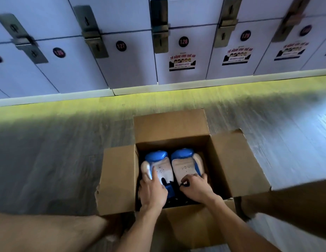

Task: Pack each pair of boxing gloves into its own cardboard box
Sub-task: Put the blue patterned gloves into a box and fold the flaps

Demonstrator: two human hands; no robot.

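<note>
An open cardboard box [229, 160] stands on the floor with all its flaps spread outward. Inside lie two blue and white boxing gloves side by side, palms up: the left glove [159, 162] and the right glove [186, 163]. My left hand [153, 190] rests on the left glove's wrist end, with its forefinger stretched along the white palm. My right hand [196, 188] has its fingers curled over the cuff end of the right glove. The gloves' cuffs are mostly hidden under my hands.
A wall of white numbered lockers [122, 66] runs along the far side, with a lit plinth at its foot. The wood-pattern floor [58, 160] surrounds the box. My bare legs [40, 233] flank the box at the bottom left and right.
</note>
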